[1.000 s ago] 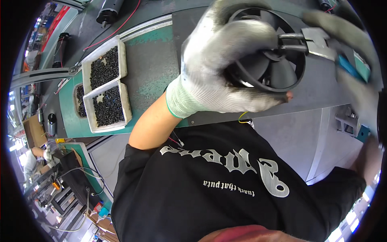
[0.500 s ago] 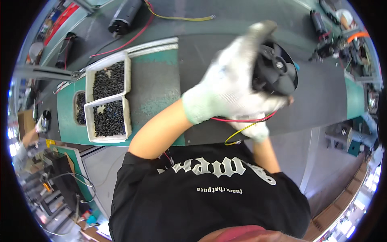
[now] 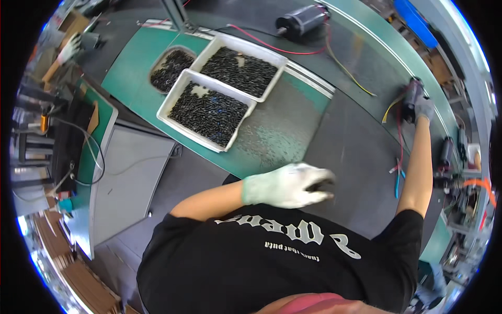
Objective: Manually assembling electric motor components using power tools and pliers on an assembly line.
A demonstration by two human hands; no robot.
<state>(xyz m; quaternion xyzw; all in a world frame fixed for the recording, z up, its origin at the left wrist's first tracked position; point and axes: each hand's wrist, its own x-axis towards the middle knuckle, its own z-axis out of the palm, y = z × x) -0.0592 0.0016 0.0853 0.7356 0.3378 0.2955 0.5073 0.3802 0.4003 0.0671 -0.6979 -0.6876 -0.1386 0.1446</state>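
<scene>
My right hand (image 3: 424,108), gloved, reaches out to the far right with its fingers round a black cylindrical fan motor (image 3: 413,97). Red and yellow wires (image 3: 400,137) trail from this motor toward me. Close to my chest, my left hand (image 3: 293,186) wears a white glove with dark fingertips. Its thumb and fingers curve with a gap between them, and I see nothing held there. A blue-handled tool (image 3: 398,180) lies below the wire ends.
Two white trays (image 3: 222,148) and a sunken bin (image 3: 172,68) hold small black parts at the left. Another motor (image 3: 303,22) with wires lies at the back. A metal post (image 3: 172,13) rises behind the trays. A co-worker's gloved hand (image 3: 69,48) is at far left.
The fan motor has gone from in front of me to the far right in my right hand. My left hand has come off it and drawn back near my chest. The view has turned.
</scene>
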